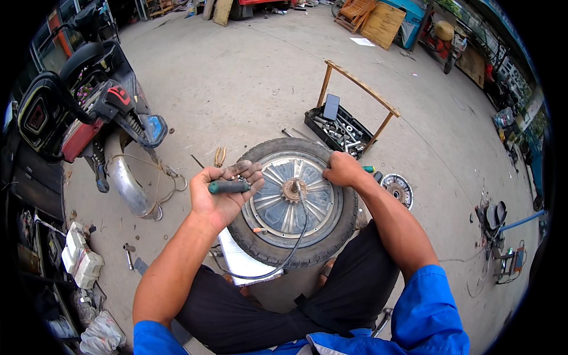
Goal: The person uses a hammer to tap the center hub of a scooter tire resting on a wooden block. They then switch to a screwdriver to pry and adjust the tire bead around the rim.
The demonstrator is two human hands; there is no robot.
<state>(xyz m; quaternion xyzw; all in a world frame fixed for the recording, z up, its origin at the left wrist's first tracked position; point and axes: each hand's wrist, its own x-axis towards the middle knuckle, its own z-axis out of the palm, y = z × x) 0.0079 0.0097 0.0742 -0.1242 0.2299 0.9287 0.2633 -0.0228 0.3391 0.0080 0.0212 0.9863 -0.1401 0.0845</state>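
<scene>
My left hand is palm up beside the wheel, fingers curled. Across its palm lies a green screwdriver handle, with its shaft out of sight. A few small metal pieces, perhaps screws, rest by the fingers. On the right edge of the hub cover, my right hand is closed with its fingertips turned down; what they pinch, if anything, is hidden. The hub-motor wheel lies flat before my knees, its black tyre around a grey metal cover. From the toothed sprocket at its middle runs a black cable.
Beyond the wheel stands a black toolbox with a wooden handle, full of sockets and metal parts, a phone-like slab on it. Pliers lie left of the tyre, a round drum-like part right. A scooter stands left.
</scene>
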